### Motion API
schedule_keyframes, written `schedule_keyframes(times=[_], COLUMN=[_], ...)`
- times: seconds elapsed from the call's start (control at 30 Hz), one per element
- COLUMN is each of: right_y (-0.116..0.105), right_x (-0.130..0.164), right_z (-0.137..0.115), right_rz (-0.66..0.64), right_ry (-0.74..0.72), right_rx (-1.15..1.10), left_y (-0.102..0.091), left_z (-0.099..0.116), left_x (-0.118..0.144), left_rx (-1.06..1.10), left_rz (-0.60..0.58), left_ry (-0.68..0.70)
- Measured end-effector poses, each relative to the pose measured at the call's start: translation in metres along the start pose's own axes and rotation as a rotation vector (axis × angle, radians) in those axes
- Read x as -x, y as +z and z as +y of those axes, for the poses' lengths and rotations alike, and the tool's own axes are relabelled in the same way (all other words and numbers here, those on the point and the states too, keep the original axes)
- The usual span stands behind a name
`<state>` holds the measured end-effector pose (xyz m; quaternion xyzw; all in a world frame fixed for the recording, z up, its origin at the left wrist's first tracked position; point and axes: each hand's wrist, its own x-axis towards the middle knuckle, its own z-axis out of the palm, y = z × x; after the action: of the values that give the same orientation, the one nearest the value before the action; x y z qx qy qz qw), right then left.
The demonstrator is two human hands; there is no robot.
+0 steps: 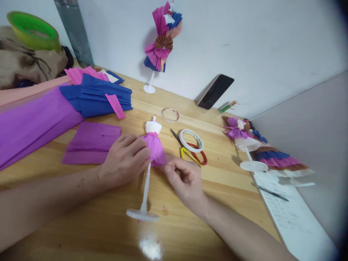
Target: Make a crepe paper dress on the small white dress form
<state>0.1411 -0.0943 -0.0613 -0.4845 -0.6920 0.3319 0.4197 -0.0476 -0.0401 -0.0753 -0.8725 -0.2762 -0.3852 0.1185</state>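
Note:
A small white mannequin [153,127] stands on a white pole and round base [143,215], wearing a purple crepe-paper skirt [157,152] with a pink waistband. My left hand [125,156] is closed at the skirt's left side, its fingertips partly hidden against the paper. On the other side, my right hand [186,175] pinches the lower right hem between thumb and forefinger. Scissors [202,158] with red and yellow handles lie to the right, partly under a white tape roll [201,144]. A folded purple crepe-paper piece [87,143] lies left of my left hand.
Blue crepe paper [100,96] and a long purple sheet [35,123] cover the left. A clear ring [178,116] lies behind the mannequin. Along the wall are a decorated figure [160,54], a phone [216,91] and another dressed figure [239,134]. A pen [273,193] rests on paper [296,221].

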Motion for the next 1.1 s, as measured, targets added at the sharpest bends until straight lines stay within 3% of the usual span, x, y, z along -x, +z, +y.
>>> schedule_keyframes(times=[0.1,0.23,0.47,0.73,0.87,1.1], right_y=[0.003,0.011,0.018,0.019,0.018,0.018], right_x=[0.005,0.007,0.007,0.004,0.003,0.005], right_z=[-0.012,-0.021,-0.015,-0.013,-0.008,0.004], right_rz=[-0.274,-0.388,-0.328,-0.255,-0.23,-0.21], right_ry=[0.137,0.212,0.196,0.275,0.314,0.54], right_rx=[0.038,0.07,0.168,0.168,0.091,-0.221], left_y=[0.0,0.0,0.001,0.003,-0.005,-0.029], left_z=[-0.001,-0.002,0.0,-0.001,0.0,0.008], left_x=[0.0,-0.001,-0.004,-0.001,0.0,-0.002], left_rx=[0.043,0.111,0.249,0.317,0.346,0.534], left_rz=[0.036,0.047,0.037,0.059,0.077,0.004], left_ry=[0.041,0.121,0.077,0.047,0.049,-0.136])
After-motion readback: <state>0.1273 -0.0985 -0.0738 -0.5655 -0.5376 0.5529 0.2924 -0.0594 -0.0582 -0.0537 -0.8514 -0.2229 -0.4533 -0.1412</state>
